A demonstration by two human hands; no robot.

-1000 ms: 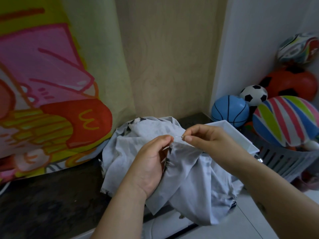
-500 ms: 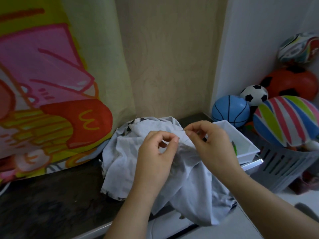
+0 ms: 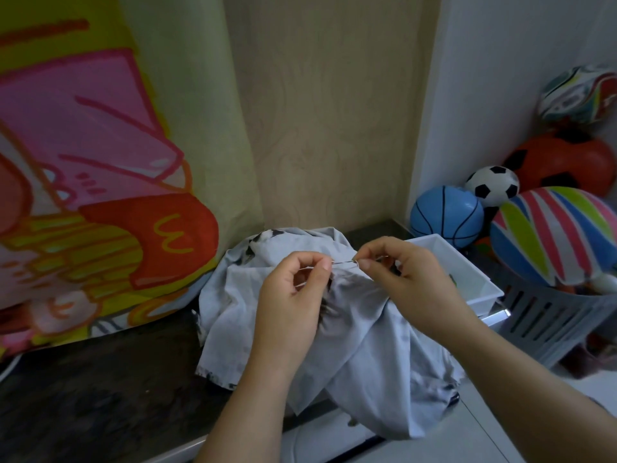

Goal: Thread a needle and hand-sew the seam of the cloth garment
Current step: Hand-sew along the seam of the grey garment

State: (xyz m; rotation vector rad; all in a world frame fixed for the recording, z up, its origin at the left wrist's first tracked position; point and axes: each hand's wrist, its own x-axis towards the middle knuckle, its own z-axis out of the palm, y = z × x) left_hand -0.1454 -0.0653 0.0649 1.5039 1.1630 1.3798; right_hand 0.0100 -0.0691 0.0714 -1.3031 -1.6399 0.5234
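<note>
Over the dark counter, the right hand pinches the needle, just beside the left hand pinching the garment.

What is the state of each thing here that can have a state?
needle: level, pinched by right hand
cloth: crumpled, fold pinched by left hand
tray: open, partly hidden
basket: full of balls

Open dark counter lies left of the garment; a printed sheet hems its back; a white tray and ball basket crowd the right.
</note>
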